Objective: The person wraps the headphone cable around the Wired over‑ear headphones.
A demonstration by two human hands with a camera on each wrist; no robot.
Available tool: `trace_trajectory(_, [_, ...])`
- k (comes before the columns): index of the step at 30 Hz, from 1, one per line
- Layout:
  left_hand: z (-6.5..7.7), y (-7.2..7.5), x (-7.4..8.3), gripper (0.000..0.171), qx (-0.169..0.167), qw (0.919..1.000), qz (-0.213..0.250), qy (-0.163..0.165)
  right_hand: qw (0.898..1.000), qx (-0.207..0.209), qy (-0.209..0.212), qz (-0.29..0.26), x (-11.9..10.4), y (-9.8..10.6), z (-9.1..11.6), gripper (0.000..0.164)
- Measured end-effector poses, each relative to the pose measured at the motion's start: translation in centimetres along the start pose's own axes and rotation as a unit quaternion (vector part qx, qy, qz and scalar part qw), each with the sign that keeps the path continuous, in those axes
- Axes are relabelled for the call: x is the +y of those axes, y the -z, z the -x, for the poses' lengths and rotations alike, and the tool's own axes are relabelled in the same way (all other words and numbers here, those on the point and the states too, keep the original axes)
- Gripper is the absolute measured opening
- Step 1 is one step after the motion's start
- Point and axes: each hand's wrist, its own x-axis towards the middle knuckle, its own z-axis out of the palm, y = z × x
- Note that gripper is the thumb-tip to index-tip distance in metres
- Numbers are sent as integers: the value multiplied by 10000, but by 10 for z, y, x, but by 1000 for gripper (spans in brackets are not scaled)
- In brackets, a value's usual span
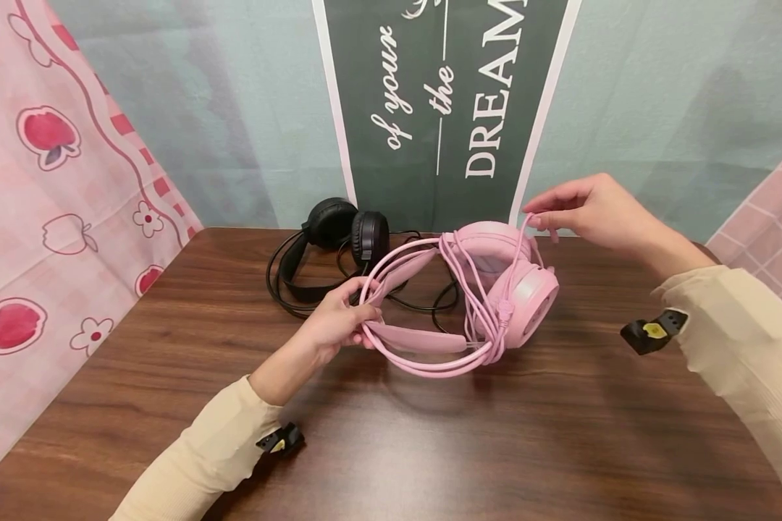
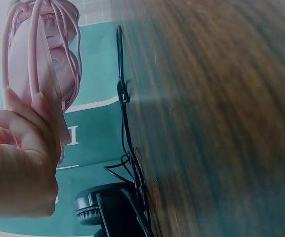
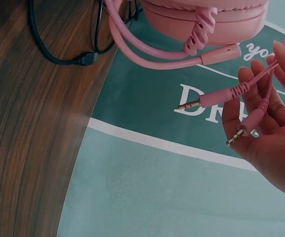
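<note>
Two slender headphone hoops (image 2: 32, 59), probably plastic, arc from the left hand (image 1: 337, 318).

Bright head view, glare on tabletop (image 1: 410, 427), soft shadows on backdrop (image 1: 234, 108), dimmer wrist views

Pink headset (image 1: 528, 302): smooth plastic, kinda pearly sheen on the cup, pads look like soft faux leather
Cord (image 1: 494, 339): smooth, rubbery-looking
2 plugs (image 3: 218, 97): pink plastic grips with ridges, shiny metal tips
Black headset (image 1: 373, 235): plastic, pretty dark and smooth, pads a bit wrinkly
Table (image 1: 365, 456): wood grain, satiny shine
Backdrop (image 1: 221, 108): cloth-looking, matt
Sleeves (image 1: 211, 434): ribbed knit cloth, no gloss
</note>
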Motion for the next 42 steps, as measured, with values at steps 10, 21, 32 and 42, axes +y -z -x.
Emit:
trace_trajectory(10, [0,-1,0,33,-157,9999,10,37,9987,-323,-292,278,0,6,-7,23])
trace_trajectory(21, [-2,-4,0,37,-309,9994,-78,116,9955,-782,-61,524,-8,6,-18,15])
trace_trajectory(32, [-2,-8,1,39,-380,9991,-94,184,9932,-995,135,587,-14,-3,-26,18])
trace_trajectory(42, [2,-11,3,39,-468,9986,-136,218,9949,-840,23,557,-15,7,-25,20])
